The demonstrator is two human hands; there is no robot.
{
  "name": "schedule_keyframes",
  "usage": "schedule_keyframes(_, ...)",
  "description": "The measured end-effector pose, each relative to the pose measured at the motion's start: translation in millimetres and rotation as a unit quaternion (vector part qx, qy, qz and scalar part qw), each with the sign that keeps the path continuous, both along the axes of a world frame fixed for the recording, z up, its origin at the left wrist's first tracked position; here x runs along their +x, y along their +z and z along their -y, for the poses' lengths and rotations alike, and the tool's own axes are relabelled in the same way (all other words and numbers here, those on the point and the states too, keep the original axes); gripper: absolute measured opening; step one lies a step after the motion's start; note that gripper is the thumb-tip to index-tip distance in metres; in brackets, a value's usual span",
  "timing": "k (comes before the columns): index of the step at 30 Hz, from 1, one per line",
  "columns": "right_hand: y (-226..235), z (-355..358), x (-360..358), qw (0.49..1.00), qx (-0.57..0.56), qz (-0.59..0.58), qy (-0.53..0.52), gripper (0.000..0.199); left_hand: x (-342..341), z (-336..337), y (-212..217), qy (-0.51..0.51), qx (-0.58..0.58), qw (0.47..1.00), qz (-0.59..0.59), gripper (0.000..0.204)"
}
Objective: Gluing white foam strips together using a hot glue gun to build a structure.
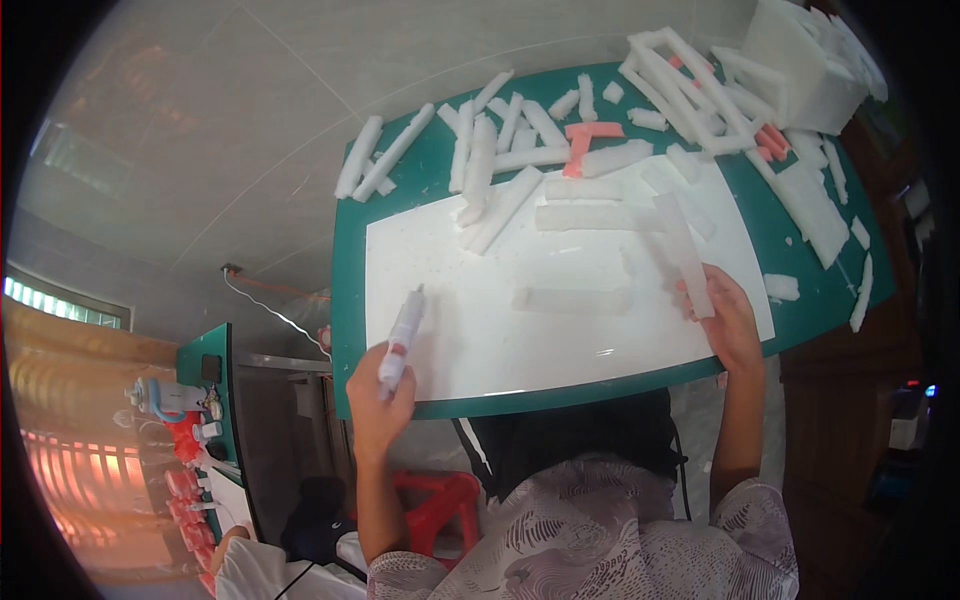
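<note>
My left hand [380,398] is closed round a white glue tube [402,338] with a narrow nozzle, tilted up over the left edge of a white board [460,350]. On the right, a long flat white foam strip [684,245] stands up from my right hand [728,315], pinched near its lower end. Another pale foam strip [575,300] lies on the board between my hands. Farther back on the board rest a wider foam strip [598,218] and a slanted one [503,210].
Many white foam pieces [400,150] and a pink foam piece [580,145] lie along the far side of the green table [350,300]. An open foam frame [690,95] and a foam box [800,65] stand far right. A red stool [440,510] is below; another person's sleeve [265,570] shows lower left.
</note>
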State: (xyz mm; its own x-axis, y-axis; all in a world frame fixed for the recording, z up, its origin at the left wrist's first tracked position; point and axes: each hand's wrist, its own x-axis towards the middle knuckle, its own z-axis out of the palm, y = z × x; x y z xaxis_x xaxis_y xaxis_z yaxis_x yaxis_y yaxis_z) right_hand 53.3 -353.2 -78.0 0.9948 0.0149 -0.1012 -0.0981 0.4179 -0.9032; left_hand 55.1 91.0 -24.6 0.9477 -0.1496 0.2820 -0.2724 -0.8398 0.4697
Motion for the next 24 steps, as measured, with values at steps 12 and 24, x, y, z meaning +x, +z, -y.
schedule_keyframes(12, -5, -5, -1, 0.999, -0.026, 0.016, -0.036, 0.034, 1, 44, -10, -0.034, -0.25, 0.95, -0.183, 0.021)
schedule_keyframes(24, -7, -5, -4, 0.998, -0.047, 0.017, -0.041, 0.031, 8, 44, -9, -0.032, -0.25, 0.942, -0.223, 0.02)
